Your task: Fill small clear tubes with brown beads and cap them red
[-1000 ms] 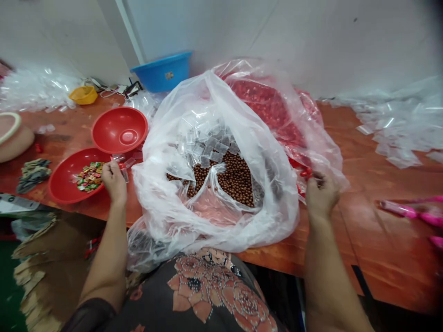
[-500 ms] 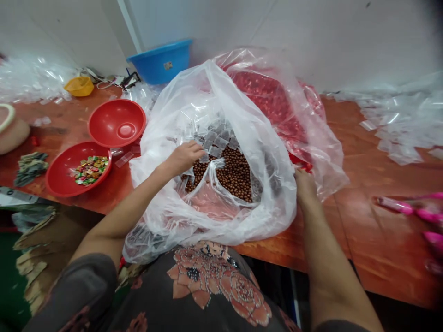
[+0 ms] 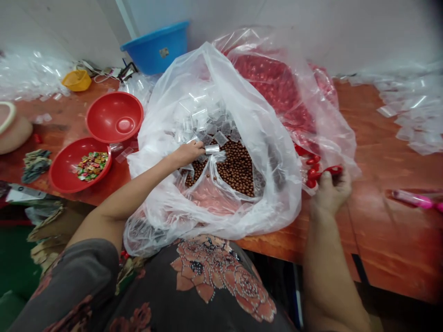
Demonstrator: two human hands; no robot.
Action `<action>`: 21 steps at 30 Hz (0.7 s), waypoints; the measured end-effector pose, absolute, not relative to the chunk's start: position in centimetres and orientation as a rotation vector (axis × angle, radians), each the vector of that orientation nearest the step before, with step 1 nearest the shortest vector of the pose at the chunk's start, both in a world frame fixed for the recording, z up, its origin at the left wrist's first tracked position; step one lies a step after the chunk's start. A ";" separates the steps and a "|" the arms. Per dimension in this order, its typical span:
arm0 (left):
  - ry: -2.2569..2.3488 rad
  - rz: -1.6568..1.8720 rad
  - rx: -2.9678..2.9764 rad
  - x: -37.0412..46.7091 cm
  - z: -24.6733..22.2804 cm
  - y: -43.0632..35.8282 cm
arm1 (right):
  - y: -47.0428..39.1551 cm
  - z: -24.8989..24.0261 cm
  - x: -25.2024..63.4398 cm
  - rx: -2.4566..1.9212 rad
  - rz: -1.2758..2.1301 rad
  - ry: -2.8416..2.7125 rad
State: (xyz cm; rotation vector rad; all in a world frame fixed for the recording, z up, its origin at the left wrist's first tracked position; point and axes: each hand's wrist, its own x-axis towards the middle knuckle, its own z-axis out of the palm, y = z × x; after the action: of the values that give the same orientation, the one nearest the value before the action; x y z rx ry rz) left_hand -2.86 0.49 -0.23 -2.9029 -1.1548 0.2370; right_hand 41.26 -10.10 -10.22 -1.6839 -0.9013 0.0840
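Observation:
A large translucent white plastic bag (image 3: 273, 198) lies open in front of me. Inside are small round brown balls (image 3: 238, 168) and a heap of clear plastic tubes (image 3: 200, 117). My left hand (image 3: 188, 153) reaches in over the bag's left side, its fingers pinching a small clear tube (image 3: 212, 149) above the balls. To the right of the bag, my right hand (image 3: 332, 193) is closed on a red plastic piece (image 3: 334, 170); its exact kind is unclear. Beside those fingers, more glossy red pieces (image 3: 312, 171) spill from a clear bag full of red pieces (image 3: 270, 83).
On the left are a red bowl of wrapped candies (image 3: 57, 166), another red bowl (image 3: 100, 120), a cloth (image 3: 36, 163) and a yellow bowl (image 3: 76, 80). A blue tub (image 3: 155, 50) stands behind. Clear tubes (image 3: 418, 110) and a pink item (image 3: 411, 198) lie right.
My right hand has moved right from the bag's edge and now holds a red piece. My left hand has lifted slightly, and a clear tube now shows upright of view in its fingers.

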 end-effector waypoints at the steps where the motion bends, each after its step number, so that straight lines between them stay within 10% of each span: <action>1: -1.173 0.240 -2.899 -2.8 -0.1 0.6 | -10.0 -10.0 41.0 -1.683 0.119 -0.798; 21: -2.437 -0.248 -3.109 7.4 -1.5 -5.9 | -18.2 0.2 30.4 -1.016 0.873 -0.412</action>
State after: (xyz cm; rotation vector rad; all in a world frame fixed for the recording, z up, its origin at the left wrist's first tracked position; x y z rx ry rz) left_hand 7.39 -5.87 -1.48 -3.1094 -2.4367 -0.2479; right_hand 30.41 -18.20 0.19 -1.0162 -0.4124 0.8730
